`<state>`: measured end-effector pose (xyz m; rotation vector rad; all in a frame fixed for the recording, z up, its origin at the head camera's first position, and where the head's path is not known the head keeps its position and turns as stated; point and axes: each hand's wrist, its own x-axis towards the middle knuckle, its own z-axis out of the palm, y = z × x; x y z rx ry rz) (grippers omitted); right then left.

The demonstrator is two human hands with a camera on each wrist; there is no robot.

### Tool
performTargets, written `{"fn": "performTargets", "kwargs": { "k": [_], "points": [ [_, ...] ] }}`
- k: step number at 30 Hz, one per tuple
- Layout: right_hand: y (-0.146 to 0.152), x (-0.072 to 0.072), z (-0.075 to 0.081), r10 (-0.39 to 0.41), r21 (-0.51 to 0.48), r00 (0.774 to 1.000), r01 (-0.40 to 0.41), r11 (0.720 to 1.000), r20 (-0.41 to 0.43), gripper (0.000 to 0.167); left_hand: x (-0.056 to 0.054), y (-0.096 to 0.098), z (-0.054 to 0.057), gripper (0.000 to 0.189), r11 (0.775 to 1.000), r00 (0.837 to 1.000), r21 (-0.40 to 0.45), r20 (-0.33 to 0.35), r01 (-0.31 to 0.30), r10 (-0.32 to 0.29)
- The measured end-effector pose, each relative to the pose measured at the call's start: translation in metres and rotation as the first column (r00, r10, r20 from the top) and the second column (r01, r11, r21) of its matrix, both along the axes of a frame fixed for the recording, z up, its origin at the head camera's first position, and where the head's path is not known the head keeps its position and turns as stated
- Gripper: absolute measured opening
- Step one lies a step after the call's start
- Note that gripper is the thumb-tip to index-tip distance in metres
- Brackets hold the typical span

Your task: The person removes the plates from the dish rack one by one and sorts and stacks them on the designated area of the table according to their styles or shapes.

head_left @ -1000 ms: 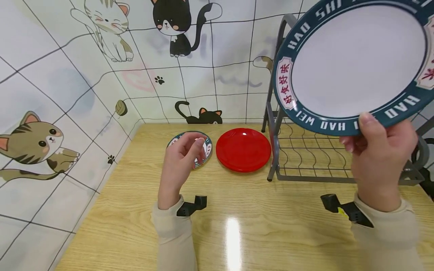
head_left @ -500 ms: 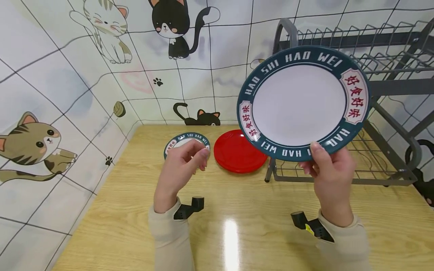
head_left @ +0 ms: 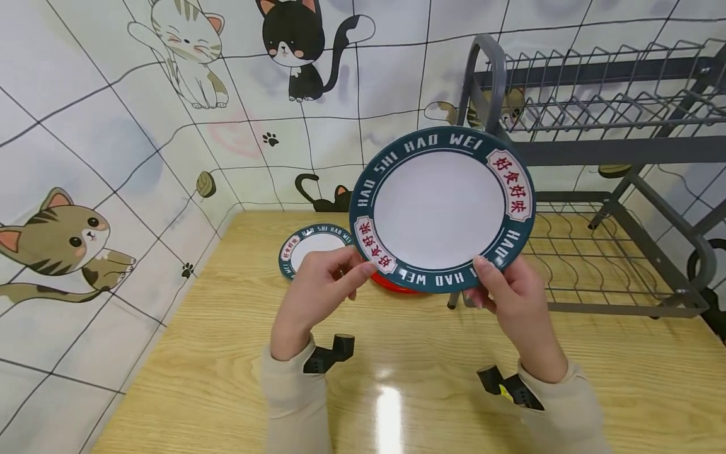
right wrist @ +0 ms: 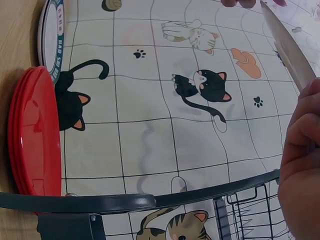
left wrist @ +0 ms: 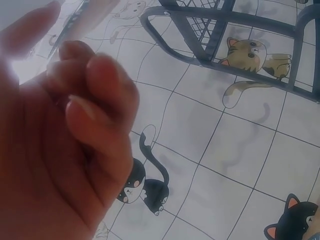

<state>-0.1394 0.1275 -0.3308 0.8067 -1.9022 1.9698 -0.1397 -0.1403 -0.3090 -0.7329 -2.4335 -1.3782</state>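
Note:
A round white plate with a teal lettered rim is held up, tilted so its face shows in the head view. My right hand pinches its lower right rim, thumb in front and fingers behind. At the lower left rim is my left hand, its thumb over the front edge; in the left wrist view the rim lies between thumb and curled fingers. Behind the left hand, a smaller teal-rimmed plate lies on the table. Stacked red plates show in the right wrist view, mostly hidden behind the held plate in the head view.
A grey metal dish rack with two wire tiers stands on the wooden table at the right. Cat-patterned tiled walls close off the back and left. Part of the rack frame shows in the left wrist view.
My right hand has carried the large plate left and down, from before the rack to over the red plates. My left hand has moved slightly right and now meets its rim.

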Motion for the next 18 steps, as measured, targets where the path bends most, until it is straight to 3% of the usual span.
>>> {"fn": "performTargets", "kwargs": {
  "k": [4, 8, 14, 18],
  "points": [
    [-0.004, -0.003, -0.005, 0.054, 0.051, 0.998, -0.055, 0.997, 0.021, 0.018, -0.001, 0.000, -0.001, 0.021, 1.000, 1.000, -0.001, 0.021, -0.021, 0.021],
    [-0.009, -0.005, -0.010, 0.042, 0.089, 0.998, -0.046, 0.995, 0.047, 0.020, -0.002, -0.004, -0.002, 0.026, 1.000, 0.999, -0.007, 0.030, -0.018, 0.018],
    [-0.025, -0.010, -0.022, 0.000, -0.015, 0.994, 0.001, 1.000, 0.107, 0.012, -0.003, -0.013, -0.003, 0.031, 0.997, 0.995, -0.014, 0.054, -0.081, 0.081],
    [-0.037, -0.013, -0.029, -0.027, -0.032, 0.985, 0.033, 0.999, 0.168, 0.011, -0.002, -0.017, -0.003, 0.033, 0.991, 0.989, 0.001, 0.066, -0.131, 0.131]
  ]
}}
